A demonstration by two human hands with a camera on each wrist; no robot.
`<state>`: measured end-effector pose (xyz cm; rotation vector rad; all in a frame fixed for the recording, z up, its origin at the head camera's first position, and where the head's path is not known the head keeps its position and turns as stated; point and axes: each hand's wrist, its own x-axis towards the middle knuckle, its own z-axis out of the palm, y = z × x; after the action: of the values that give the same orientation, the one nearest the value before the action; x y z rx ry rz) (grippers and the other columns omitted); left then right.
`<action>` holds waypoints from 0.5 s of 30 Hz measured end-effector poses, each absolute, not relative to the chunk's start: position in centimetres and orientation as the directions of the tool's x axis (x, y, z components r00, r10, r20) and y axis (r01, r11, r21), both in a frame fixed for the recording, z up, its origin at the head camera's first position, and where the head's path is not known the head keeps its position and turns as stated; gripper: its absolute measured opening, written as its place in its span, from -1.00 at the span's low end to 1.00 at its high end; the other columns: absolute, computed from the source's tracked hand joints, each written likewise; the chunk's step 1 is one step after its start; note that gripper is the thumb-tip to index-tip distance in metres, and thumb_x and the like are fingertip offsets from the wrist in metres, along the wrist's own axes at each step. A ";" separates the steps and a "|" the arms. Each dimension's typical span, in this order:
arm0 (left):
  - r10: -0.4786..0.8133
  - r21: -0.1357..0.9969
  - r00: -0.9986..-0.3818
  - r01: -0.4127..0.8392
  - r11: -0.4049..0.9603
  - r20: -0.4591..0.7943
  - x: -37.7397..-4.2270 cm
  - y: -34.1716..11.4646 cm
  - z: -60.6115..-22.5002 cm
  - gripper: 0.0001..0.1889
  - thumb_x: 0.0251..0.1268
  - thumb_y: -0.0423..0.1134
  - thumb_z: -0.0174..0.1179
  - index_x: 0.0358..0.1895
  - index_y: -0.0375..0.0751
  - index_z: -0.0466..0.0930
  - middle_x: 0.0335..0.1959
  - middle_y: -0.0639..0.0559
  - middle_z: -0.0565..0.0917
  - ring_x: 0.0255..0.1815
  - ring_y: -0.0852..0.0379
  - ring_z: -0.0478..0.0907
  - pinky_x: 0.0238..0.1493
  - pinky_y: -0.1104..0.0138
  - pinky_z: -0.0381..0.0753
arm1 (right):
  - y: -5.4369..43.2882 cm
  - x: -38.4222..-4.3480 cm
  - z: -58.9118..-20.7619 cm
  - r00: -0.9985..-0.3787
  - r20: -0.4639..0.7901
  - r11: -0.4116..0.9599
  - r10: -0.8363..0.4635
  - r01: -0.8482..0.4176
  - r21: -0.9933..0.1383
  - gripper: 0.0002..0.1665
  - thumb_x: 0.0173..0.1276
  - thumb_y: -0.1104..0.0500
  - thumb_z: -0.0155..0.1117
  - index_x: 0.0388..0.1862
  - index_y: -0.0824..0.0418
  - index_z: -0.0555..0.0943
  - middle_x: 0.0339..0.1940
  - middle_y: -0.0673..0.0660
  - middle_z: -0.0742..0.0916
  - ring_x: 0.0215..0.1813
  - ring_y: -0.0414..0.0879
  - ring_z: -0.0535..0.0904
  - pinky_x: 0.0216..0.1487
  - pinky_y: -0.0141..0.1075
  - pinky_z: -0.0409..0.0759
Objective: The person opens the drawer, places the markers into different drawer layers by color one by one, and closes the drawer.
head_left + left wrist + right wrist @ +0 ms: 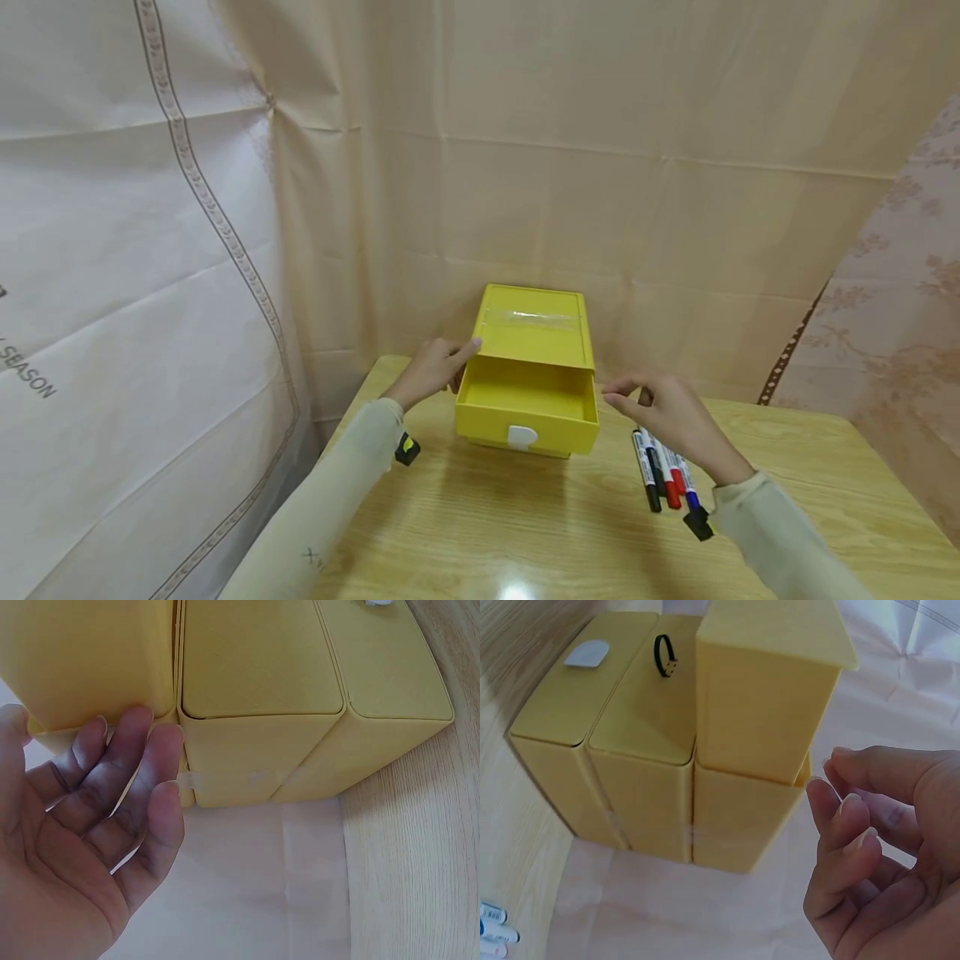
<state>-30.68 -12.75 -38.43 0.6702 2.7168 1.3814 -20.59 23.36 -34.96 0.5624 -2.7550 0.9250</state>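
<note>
A yellow drawer box point(534, 325) of three stacked drawers stands on the table, its top drawer point(525, 427) pulled out and its inside bare. The drawer's front carries a white tab point(522, 437). My left hand point(433, 368) rests against the box's left side, thumb at the top edge; in the left wrist view its loosely bent fingertips point(165, 742) touch the side. Beyond the drawer's right wall hovers my right hand point(667, 408), fingers loosely bent toward the thumb and nothing between them. Several capped markers point(663, 471) lie on the table below it.
The wooden table point(480, 533) ends at the left near the hanging cloth point(150, 333). Behind the box a beige cloth point(525, 167) hangs close. A black loop point(662, 656) sits on the middle drawer's front, and clear tape crosses the box's top.
</note>
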 end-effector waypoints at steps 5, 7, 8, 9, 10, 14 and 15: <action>0.391 0.770 -0.903 0.377 0.515 0.180 -30.6 -12.9 -38.3 -0.32 0.59 0.33 -0.13 -0.49 -0.14 0.61 -0.55 -0.21 0.65 -0.54 -0.07 0.62 -0.36 0.07 0.65 | 24.4 -20.4 -35.3 -0.919 0.271 0.730 -0.286 -0.393 -0.559 -0.74 0.51 -0.07 0.33 -0.09 0.06 0.79 -0.36 -0.04 0.72 -0.59 -0.16 0.38 -0.63 -0.33 0.34; 0.393 0.769 -0.901 0.380 0.514 0.182 -30.7 -12.9 -38.3 -0.32 0.60 0.33 -0.13 -0.48 -0.15 0.61 -0.50 -0.30 0.66 -0.54 -0.07 0.62 -0.37 0.07 0.65 | 24.8 -20.3 -35.5 -0.920 0.274 0.733 -0.282 -0.390 -0.557 -0.75 0.51 -0.05 0.33 -0.10 0.07 0.79 -0.35 -0.04 0.71 -0.59 -0.16 0.37 -0.64 -0.34 0.34; 0.395 0.769 -0.901 0.380 0.514 0.181 -30.7 -12.9 -38.3 -0.32 0.59 0.33 -0.13 -0.48 -0.14 0.61 -0.48 -0.34 0.66 -0.54 -0.07 0.62 -0.37 0.08 0.65 | 25.0 -20.3 -35.6 -0.919 0.277 0.737 -0.280 -0.391 -0.552 -0.75 0.51 -0.05 0.33 -0.11 0.07 0.79 -0.35 -0.04 0.72 -0.59 -0.17 0.37 -0.63 -0.34 0.34; 0.395 0.770 -0.900 0.380 0.512 0.181 -30.7 -12.9 -38.4 -0.32 0.60 0.33 -0.13 -0.48 -0.15 0.60 -0.46 -0.36 0.66 -0.54 -0.07 0.62 -0.36 0.07 0.65 | 25.2 -20.3 -35.7 -0.920 0.279 0.740 -0.277 -0.389 -0.549 -0.77 0.51 -0.04 0.34 -0.12 0.07 0.78 -0.36 -0.04 0.71 -0.60 -0.17 0.36 -0.63 -0.34 0.34; 0.396 0.770 -0.900 0.381 0.511 0.182 -30.7 -12.9 -38.4 -0.33 0.59 0.33 -0.13 -0.48 -0.14 0.60 -0.46 -0.36 0.66 -0.54 -0.07 0.62 -0.36 0.07 0.65 | 25.4 -20.3 -35.8 -0.920 0.281 0.742 -0.274 -0.388 -0.546 -0.78 0.51 -0.02 0.34 -0.13 0.07 0.79 -0.37 -0.04 0.71 -0.61 -0.18 0.35 -0.64 -0.34 0.33; 0.397 0.773 -0.900 0.380 0.508 0.182 -30.7 -12.9 -38.3 -0.33 0.59 0.33 -0.13 -0.48 -0.15 0.60 -0.50 -0.30 0.66 -0.54 -0.08 0.61 -0.31 -0.02 0.67 | 26.4 -20.3 -36.4 -0.918 0.292 0.752 -0.270 -0.390 -0.531 -0.84 0.49 0.03 0.37 -0.17 0.07 0.79 -0.33 -0.04 0.74 -0.61 -0.20 0.36 -0.63 -0.33 0.35; 0.396 0.773 -0.900 0.381 0.508 0.183 -30.7 -12.9 -38.3 -0.32 0.59 0.33 -0.13 -0.48 -0.15 0.60 -0.50 -0.30 0.66 -0.54 -0.08 0.61 -0.31 -0.04 0.67 | 26.6 -20.3 -36.5 -0.919 0.290 0.754 -0.268 -0.387 -0.531 -0.84 0.50 0.04 0.37 -0.17 0.07 0.79 -0.31 -0.03 0.74 -0.60 -0.20 0.36 -0.62 -0.33 0.35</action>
<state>-30.66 -12.87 -38.35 0.6990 2.7131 1.3831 -20.26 26.65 -36.54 0.5199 -2.7556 0.8982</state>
